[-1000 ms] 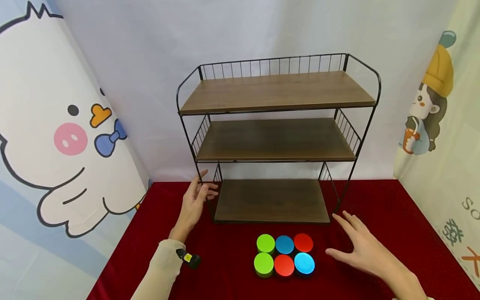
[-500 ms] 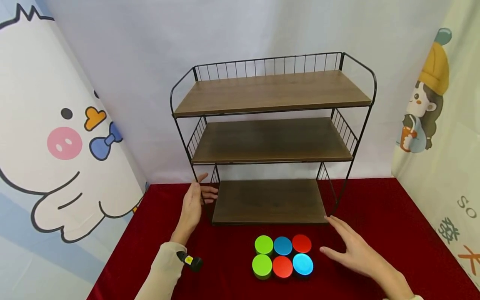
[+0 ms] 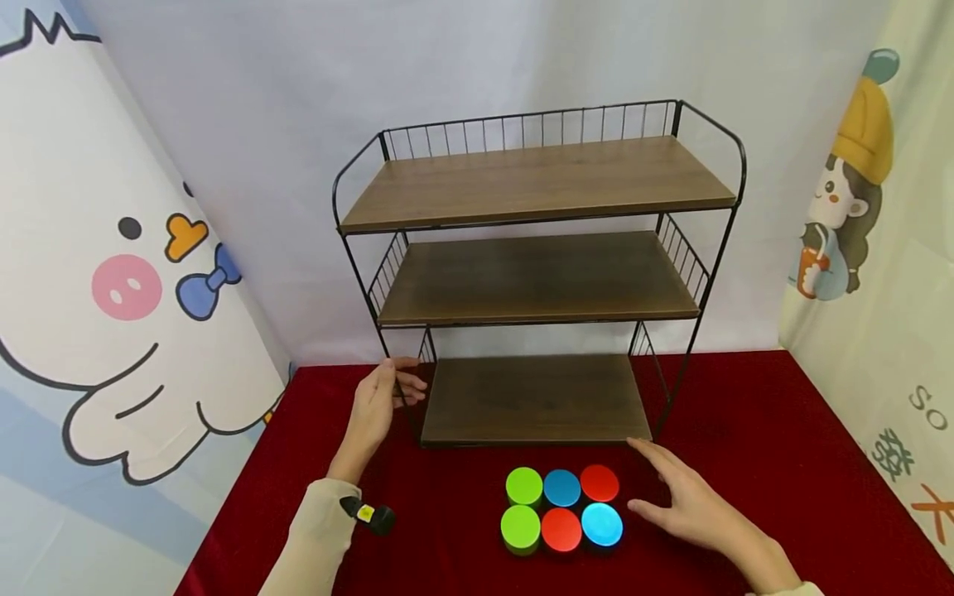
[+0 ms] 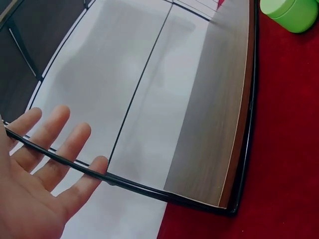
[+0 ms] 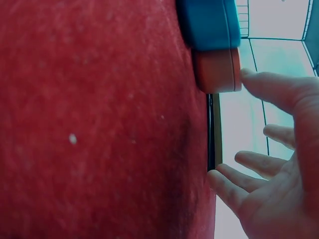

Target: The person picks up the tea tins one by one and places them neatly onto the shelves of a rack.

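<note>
I'm likely getting set, my left grip (image 3: 373, 404) loose by the shelf rack (image 3: 538, 278), my right grip (image 3: 689, 501) empty beside six round jars (image 3: 561, 528) on the desk (image 3: 440, 538), so next I should pinch one.

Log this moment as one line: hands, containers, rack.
Left hand: fingers extended at left side of rack; Right hand: beside containers, holding nothing; Containers: six, two rows, on red cloth; Rack: behind containers
</note>
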